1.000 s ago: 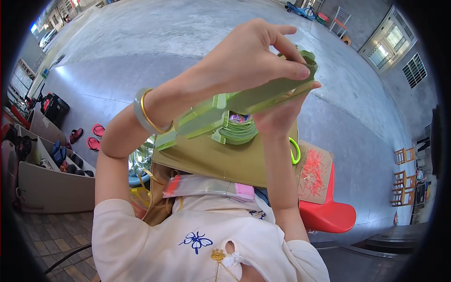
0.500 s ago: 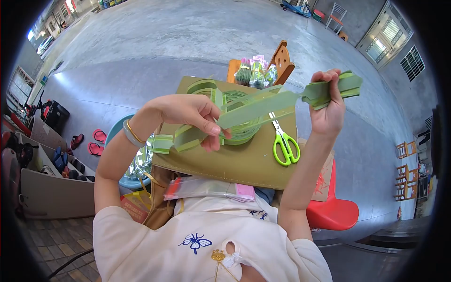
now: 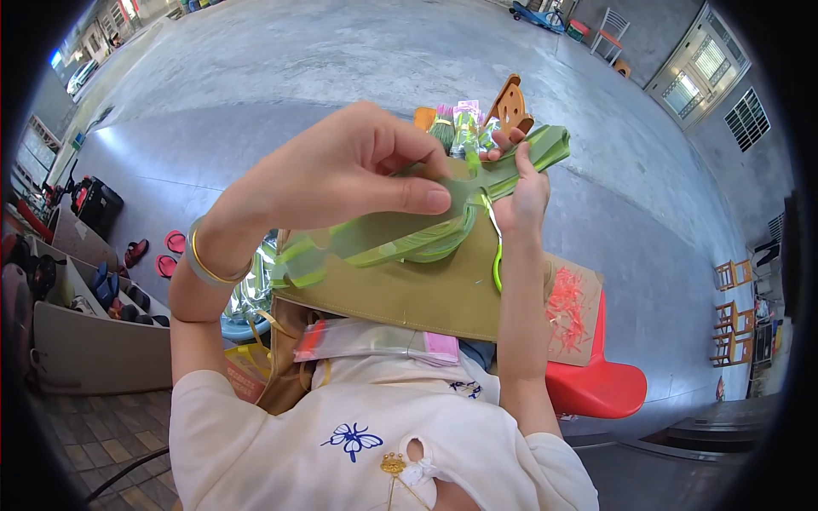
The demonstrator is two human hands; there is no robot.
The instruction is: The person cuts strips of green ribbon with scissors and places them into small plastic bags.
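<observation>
Fingers of the left hand (image 3: 341, 175) were closed in a pinch on the green strip (image 3: 366, 241), thumb pressed flat on top near its middle. The right hand (image 3: 521, 194) gripped the strip's folded upper end, which stuck out beyond the fingertips. The strip's long axis ran on a slant, from a loose, creased tail low on the left side up to the right hand's fold, so the two hands sat along one line with only a short span of strip between them. The left hand was the nearer one to the free tail; the right hand had none of it within reach. The strip was held just above the olive board (image 3: 409, 298) resting on the person's lap, over a coil of green strips (image 3: 443, 243) lying there. Green scissors (image 3: 496, 271) lay on the board, mostly hidden behind the right wrist. A red chair (image 3: 596, 387) stood beside the right forearm.
</observation>
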